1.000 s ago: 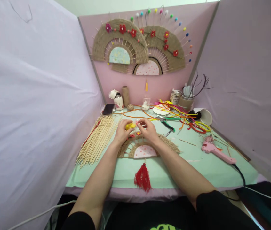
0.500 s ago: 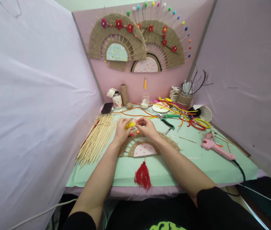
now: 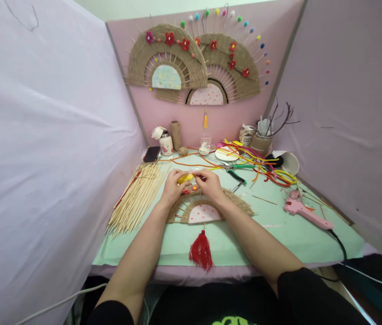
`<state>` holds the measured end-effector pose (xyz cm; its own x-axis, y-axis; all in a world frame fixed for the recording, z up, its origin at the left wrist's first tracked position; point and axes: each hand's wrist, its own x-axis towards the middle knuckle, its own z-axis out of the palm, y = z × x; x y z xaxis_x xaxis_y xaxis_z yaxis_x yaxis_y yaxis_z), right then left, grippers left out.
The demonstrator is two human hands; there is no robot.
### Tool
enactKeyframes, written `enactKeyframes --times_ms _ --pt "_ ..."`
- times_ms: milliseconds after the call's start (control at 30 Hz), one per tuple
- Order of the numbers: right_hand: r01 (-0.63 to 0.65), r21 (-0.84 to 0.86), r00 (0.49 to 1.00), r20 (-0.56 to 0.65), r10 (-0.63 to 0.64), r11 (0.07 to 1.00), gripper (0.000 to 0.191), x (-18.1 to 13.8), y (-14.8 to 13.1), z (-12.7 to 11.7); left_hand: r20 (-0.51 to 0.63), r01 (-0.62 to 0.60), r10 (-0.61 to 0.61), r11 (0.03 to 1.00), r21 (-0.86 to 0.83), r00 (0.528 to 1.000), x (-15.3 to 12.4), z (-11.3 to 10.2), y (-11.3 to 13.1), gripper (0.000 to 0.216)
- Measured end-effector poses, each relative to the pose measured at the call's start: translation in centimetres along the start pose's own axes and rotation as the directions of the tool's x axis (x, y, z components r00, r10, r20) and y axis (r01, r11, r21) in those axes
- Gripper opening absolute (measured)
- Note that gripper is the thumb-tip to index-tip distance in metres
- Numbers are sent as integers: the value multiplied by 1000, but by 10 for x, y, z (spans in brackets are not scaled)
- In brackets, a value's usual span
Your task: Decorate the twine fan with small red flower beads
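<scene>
A half-round jute fan (image 3: pixel 236 201) with a pink dotted centre lies flat on the green mat (image 3: pixel 278 234), a red tassel (image 3: pixel 200 250) hanging from its base. Both hands work above its top edge. My left hand (image 3: pixel 172 185) is closed on a small yellow piece (image 3: pixel 184 178). My right hand (image 3: pixel 211 183) pinches something small beside it, too small to name. Small red flowers (image 3: pixel 191 189) sit on the fan between the hands.
A bundle of bamboo skewers (image 3: pixel 136 198) lies to the left. Coloured pipe cleaners (image 3: pixel 261 164), green-handled pliers (image 3: pixel 236 174) and a pink glue gun (image 3: pixel 304 212) lie to the right. Jars, twine and a phone (image 3: pixel 152 154) line the back wall under two finished fans (image 3: pixel 194 63).
The hands have stayed over the fan's top edge, drawing slightly closer together around the yellow piece. The view shifted a little.
</scene>
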<state>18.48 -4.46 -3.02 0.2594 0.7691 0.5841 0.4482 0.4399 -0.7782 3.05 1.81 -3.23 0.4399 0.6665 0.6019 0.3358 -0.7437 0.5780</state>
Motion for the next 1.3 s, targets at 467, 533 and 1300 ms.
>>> enactKeyframes --times_ms 467,533,1300 --pt "108 -101 981 171 -90 989 10 3 0 -8 53 -18 14 997 77 999 0 -6 1 23" --pt "115 -120 980 177 -92 986 6 2 -1 -8 49 -15 11 997 79 999 0 -6 1 23" --pt "228 -280 971 137 -196 933 8 0 6 -5 87 -21 15 998 61 996 -2 1 6 21"
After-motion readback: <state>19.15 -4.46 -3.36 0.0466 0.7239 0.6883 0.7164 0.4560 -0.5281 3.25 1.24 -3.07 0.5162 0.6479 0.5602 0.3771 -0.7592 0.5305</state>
